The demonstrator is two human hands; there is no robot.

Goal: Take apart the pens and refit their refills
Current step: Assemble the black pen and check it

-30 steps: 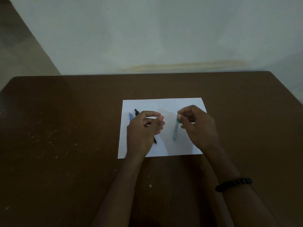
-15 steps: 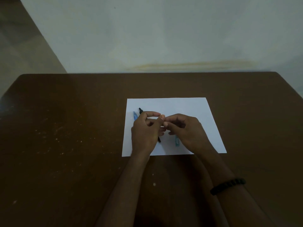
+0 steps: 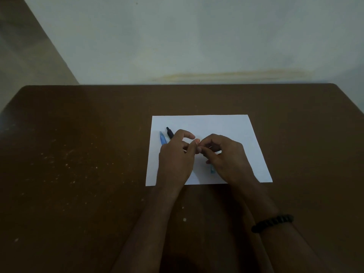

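- Where the two hands meet above the middle of the paper, the fingertips point(image 3: 197, 142) of both press together in a pinch; whatever small part sits between them is hidden, so I cannot tell what they grip.
- Left hand point(image 3: 175, 157) has its forefinger curled over and its thumb turned toward the right hand point(image 3: 226, 154), whose fingers are bunched tight at the same spot.
- A pale blue-green pen piece point(image 3: 212, 169) lies on the sheet under the right hand, only its near end showing, toward the paper's near edge.
- A blue pen point(image 3: 162, 138) and a black pen point(image 3: 169, 132) lie side by side near the paper's left edge, their far tips showing and the rest covered by the left hand.
- The white paper point(image 3: 220, 123) rests flat on the brown desk point(image 3: 78, 154), right of the desk's centre.
- A dark bead bracelet point(image 3: 272, 222) circles the right wrist, above the desk's near edge.
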